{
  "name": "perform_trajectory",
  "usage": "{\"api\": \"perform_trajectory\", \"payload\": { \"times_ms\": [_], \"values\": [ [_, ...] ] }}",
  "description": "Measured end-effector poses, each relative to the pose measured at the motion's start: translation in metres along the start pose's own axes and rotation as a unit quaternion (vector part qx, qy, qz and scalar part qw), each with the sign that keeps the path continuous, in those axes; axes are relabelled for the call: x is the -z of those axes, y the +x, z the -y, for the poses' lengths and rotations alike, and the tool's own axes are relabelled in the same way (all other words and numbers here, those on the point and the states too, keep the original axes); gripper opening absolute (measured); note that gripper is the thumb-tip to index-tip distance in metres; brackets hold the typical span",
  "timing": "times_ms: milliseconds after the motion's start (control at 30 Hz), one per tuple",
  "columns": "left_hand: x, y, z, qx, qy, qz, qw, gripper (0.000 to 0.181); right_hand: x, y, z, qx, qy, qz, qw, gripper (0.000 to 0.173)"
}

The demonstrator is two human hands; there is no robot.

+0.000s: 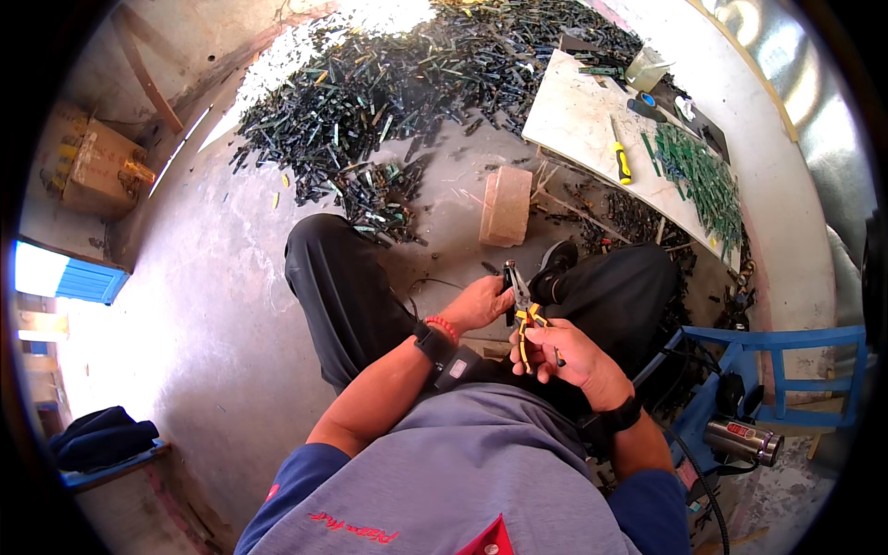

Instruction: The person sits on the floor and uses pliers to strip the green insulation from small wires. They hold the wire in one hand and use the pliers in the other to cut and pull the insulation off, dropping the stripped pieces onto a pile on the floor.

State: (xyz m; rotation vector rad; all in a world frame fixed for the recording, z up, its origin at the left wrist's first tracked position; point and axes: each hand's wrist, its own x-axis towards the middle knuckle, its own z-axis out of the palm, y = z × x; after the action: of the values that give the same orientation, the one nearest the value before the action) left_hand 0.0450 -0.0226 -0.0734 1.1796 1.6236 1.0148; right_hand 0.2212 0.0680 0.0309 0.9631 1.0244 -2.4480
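Observation:
My right hand point(565, 354) grips a pair of pliers point(524, 316) with yellow and black handles. The metal jaws point away from me, up against the far end of a narrow dark strip point(508, 291). Pinched in the fingers of my left hand point(479, 304) is that same strip, held upright beside the jaws. Something small and metallic shows at the jaw tips, too small to tell exactly. Both hands meet over my lap, between my bent knees.
A large heap of dark strips point(388, 97) spreads over the floor ahead. A brick point(508, 207) stands before my feet. On the pale board point(572, 114) at right lie a yellow screwdriver point(619, 161) and green strips point(697, 180). A steel flask point(739, 440) rests near a blue chair point(763, 340).

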Motion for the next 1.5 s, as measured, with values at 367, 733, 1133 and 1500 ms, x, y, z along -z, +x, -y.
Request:
{"api": "perform_trajectory", "payload": {
  "times_ms": [367, 733, 1133, 1500],
  "values": [
    [0.002, -0.002, -0.006, 0.025, 0.008, -0.016, 1.000, 0.047, 0.000, -0.001, -0.006, 0.022, 0.059, -0.011, 0.998, 0.023],
    [0.008, -0.003, -0.017, 0.111, -0.104, -0.019, 0.988, 0.053, 0.005, -0.008, 0.000, 0.160, -0.506, -0.267, 0.804, 0.028],
    [0.006, -0.002, -0.012, 0.114, -0.109, -0.032, 0.987, 0.053, -0.005, 0.012, 0.003, 0.155, -0.734, -0.382, 0.540, 0.033],
    [0.002, 0.002, -0.009, 0.132, -0.073, -0.044, 0.988, 0.056, -0.003, 0.017, 0.005, 0.210, -0.778, -0.388, 0.447, 0.026]
  ]
}}
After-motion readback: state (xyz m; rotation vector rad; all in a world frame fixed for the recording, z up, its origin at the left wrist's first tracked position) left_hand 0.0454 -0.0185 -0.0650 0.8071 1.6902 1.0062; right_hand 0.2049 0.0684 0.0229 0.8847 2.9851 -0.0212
